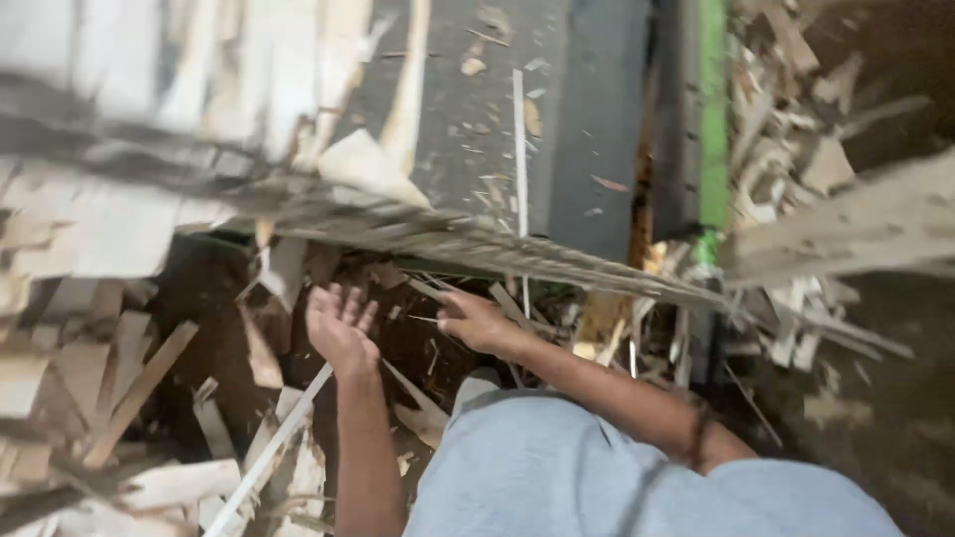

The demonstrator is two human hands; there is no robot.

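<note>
My left hand (340,320) is raised with its palm up and fingers spread, holding nothing, just below the edge of a stack of thin wood veneer sheets (468,249). My right hand (476,320) reaches forward under the same edge, with its fingers at a thin splinter of wood (426,319); whether it grips the splinter is unclear. The stack's edge runs blurred across the view from the left to the lower right. Pale veneer sheets (129,149) lie on a dark grey machine table (597,119).
Broken strips and scraps of wood (149,398) cover the floor at the left. More offcuts are piled at the right (796,119), beyond a green machine rail (711,109). A thin stick (519,139) lies on the table. My grey-clad knee (557,467) fills the bottom middle.
</note>
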